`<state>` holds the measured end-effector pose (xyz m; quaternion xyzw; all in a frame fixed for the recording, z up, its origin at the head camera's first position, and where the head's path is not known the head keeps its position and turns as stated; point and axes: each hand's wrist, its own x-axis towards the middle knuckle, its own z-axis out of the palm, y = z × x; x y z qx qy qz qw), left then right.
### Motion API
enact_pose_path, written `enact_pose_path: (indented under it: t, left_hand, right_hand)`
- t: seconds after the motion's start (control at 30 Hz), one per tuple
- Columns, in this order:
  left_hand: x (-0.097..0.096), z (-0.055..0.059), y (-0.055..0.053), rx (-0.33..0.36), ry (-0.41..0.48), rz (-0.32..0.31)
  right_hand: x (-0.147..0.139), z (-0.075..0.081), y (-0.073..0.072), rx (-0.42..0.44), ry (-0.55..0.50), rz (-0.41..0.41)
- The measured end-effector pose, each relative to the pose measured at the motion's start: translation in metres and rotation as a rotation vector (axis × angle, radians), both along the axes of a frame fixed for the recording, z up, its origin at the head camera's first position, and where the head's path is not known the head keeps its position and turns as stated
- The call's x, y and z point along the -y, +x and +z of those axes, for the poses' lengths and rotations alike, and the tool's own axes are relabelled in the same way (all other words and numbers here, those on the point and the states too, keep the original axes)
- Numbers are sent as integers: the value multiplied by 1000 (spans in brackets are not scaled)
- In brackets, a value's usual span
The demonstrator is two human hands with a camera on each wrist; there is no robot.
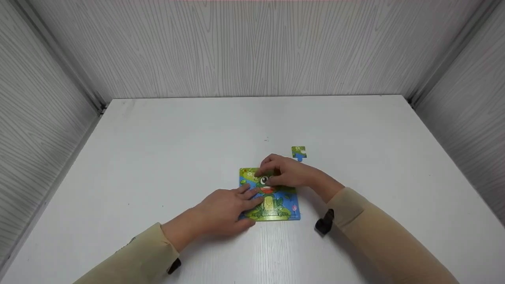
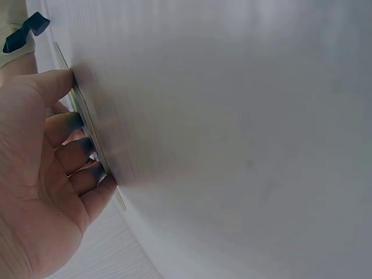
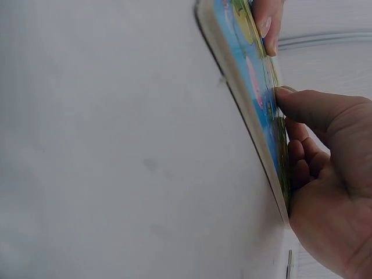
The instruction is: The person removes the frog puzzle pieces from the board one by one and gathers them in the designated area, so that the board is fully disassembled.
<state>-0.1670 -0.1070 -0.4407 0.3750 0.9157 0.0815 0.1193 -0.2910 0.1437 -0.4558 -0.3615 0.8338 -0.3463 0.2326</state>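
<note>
A frog jigsaw puzzle [image 1: 269,215] in a shallow square board lies on the white table. My left hand [image 1: 227,211] rests on its left side with the fingers spread, the thumb at the near edge. In the left wrist view those fingertips [image 2: 87,145] meet the board's edge. Over the upper part of the puzzle, my right hand [image 1: 290,171] pinches a piece with the frog's eye [image 1: 264,180] between thumb and index finger, low at the board's surface. The right thumb [image 3: 302,104] touches the picture in the right wrist view. My right hand covers the puzzle's upper right corner.
A loose green and blue puzzle piece [image 1: 298,152] lies on the table [image 1: 177,138] just beyond my right hand. Pale wood-grain panels [image 1: 252,47] stand at the back and both sides. Dark straps [image 1: 324,223] hang at the sleeves.
</note>
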Motion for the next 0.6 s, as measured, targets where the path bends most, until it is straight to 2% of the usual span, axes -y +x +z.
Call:
enact_pose_path:
  t: [0.6]
  left_hand:
    - [-2, 0, -1, 0, -11, -2]
  right_hand:
    - [-1, 2, 2, 27, -51, -11]
